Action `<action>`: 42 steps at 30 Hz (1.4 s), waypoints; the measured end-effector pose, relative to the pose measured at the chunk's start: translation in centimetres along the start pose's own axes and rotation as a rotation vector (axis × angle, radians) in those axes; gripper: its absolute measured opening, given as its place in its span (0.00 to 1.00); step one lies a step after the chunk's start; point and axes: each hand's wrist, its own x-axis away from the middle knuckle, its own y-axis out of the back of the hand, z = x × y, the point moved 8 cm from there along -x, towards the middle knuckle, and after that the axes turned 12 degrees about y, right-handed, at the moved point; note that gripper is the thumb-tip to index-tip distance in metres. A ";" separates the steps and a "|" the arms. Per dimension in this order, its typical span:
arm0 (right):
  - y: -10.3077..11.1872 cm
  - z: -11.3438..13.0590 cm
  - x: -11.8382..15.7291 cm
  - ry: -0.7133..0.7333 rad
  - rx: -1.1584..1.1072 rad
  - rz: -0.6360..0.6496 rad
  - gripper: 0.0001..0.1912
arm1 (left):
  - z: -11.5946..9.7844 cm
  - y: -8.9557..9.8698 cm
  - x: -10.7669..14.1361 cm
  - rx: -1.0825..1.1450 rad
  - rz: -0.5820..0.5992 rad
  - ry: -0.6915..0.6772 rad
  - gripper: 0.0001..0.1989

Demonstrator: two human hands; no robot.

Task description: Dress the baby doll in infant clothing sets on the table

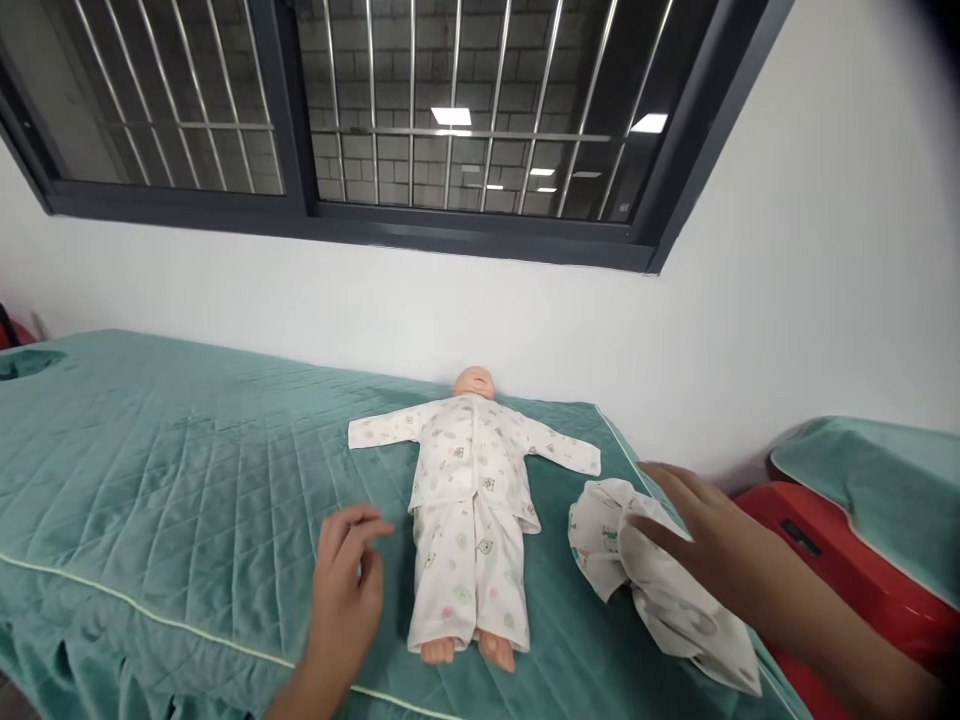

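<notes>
A baby doll (474, 460) lies on its back on the green quilted bed cover (225, 470), its head toward the wall. It wears a white printed long-sleeved top and matching trousers, with both sleeves spread wide and its bare feet showing. My left hand (349, 570) hovers left of the doll's legs, fingers apart and loosely curved, holding nothing. On the right, a crumpled white printed cloth (667, 570) lies near the bed's edge. Over it is my right hand (686, 520), fingers stretched out; whether it touches the cloth I cannot tell.
A white wall (337, 300) rises behind the bed, with a dark-framed barred window (480, 225) above. Beyond the bed's right edge stands a red plastic object (862, 560), partly under another green cover (885, 490). A hole (30, 364) shows in the bed at far left.
</notes>
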 end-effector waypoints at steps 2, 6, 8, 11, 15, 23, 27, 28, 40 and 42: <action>-1.6 2.7 -3.4 0.059 -0.100 0.060 0.31 | -1.1 -2.7 -3.2 0.053 0.045 -0.020 0.13; -7.5 8.3 -11.4 0.179 -0.413 0.070 0.31 | -2.9 -9.2 -10.2 0.182 0.097 -0.054 0.13; -10.6 9.3 -14.8 0.197 -0.538 -0.015 0.32 | -3.0 -13.0 -13.1 0.183 0.166 -0.051 0.14; -15.0 8.3 -17.5 0.108 -0.615 -0.092 0.34 | -2.5 -18.4 -14.9 0.096 0.398 -0.111 0.19; -18.4 7.1 -17.3 0.078 -0.679 -0.013 0.33 | -1.1 -21.2 -13.8 0.008 0.632 -0.286 0.24; -18.4 6.7 -17.2 -0.021 -0.751 -0.027 0.29 | -0.2 -21.0 -13.6 -0.047 0.691 -0.244 0.26; -18.2 6.7 -17.4 -0.015 -0.748 -0.063 0.27 | -0.1 -21.1 -13.7 0.007 0.699 -0.161 0.25; -18.2 6.7 -17.4 -0.009 -0.744 -0.067 0.26 | 0.0 -21.1 -13.8 0.025 0.699 -0.137 0.24; -18.3 6.6 -17.6 -0.021 -0.764 -0.060 0.26 | 0.0 -20.8 -14.1 0.107 0.721 -0.024 0.24; -18.5 6.7 -17.6 -0.023 -0.753 -0.030 0.28 | -0.1 -20.7 -14.0 0.113 0.714 -0.043 0.24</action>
